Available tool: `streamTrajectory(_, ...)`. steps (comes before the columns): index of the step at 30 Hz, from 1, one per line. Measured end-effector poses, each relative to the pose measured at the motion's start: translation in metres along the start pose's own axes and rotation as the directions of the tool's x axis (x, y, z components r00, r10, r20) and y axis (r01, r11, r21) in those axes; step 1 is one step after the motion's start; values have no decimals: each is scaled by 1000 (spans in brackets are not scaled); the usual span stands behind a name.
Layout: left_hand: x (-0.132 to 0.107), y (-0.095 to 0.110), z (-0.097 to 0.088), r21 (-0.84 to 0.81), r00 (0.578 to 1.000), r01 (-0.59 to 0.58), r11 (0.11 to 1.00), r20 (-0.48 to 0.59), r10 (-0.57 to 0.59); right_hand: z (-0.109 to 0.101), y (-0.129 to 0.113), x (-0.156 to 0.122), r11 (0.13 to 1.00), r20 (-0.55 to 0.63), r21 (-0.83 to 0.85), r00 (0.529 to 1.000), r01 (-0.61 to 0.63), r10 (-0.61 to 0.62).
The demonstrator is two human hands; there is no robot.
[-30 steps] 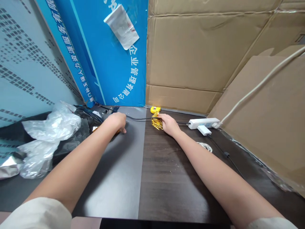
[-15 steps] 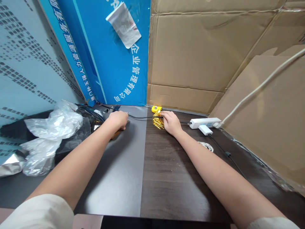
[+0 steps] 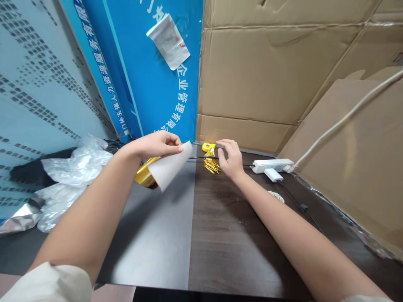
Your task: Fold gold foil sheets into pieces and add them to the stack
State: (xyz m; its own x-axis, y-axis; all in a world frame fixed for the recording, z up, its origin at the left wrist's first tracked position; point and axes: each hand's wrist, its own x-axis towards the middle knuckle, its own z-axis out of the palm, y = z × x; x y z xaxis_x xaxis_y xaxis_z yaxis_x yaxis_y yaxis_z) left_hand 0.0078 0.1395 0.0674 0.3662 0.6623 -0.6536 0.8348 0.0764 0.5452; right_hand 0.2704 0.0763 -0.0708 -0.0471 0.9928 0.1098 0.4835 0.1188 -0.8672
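Gold sheet held above the dark worktop (image 3: pixel 226 235)
Left hand (image 3: pixel 157 144) pinches the curled, white-backed gold sheet (image 3: pixel 166 170); right hand (image 3: pixel 231 157), fingers loosely apart, hovers beside crinkled gold strips (image 3: pixel 211 164); white power strip (image 3: pixel 272 165) nearby.

Dark wooden table (image 3: pixel 239 235), grey mat (image 3: pixel 157 243) on its left half, crumpled clear plastic bags (image 3: pixel 78 163) at the left edge, silver foil pouch (image 3: pixel 19 218), blue banner (image 3: pixel 151 84) with taped paper (image 3: pixel 170 40), cardboard walls (image 3: pixel 267 75), white power strip (image 3: pixel 272 164), coiled white cord (image 3: pixel 277 196), black wire (image 3: pixel 302 207)
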Motion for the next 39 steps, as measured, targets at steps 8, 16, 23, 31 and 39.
streamTrajectory(8,-14,18,46,-680,944,-213,702,-328,-31,-29,-77,2,571,589,572,779,-589,214)
streamTrajectory(16,-27,-17,130,-694,928,-31,720,-288,-237,-20,-74,-79,577,485,480,748,-661,454)
streamTrajectory(23,-29,-27,145,-667,953,-128,734,-288,-96,-26,-42,-90,854,487,373,860,-363,153)
streamTrajectory(31,-27,-36,141,-659,971,-221,719,-221,96,-34,-31,-87,931,428,314,903,-186,36)
streamTrajectory(39,-30,-37,143,-588,940,-341,734,-210,269,-36,-30,-86,938,358,323,934,-125,1)
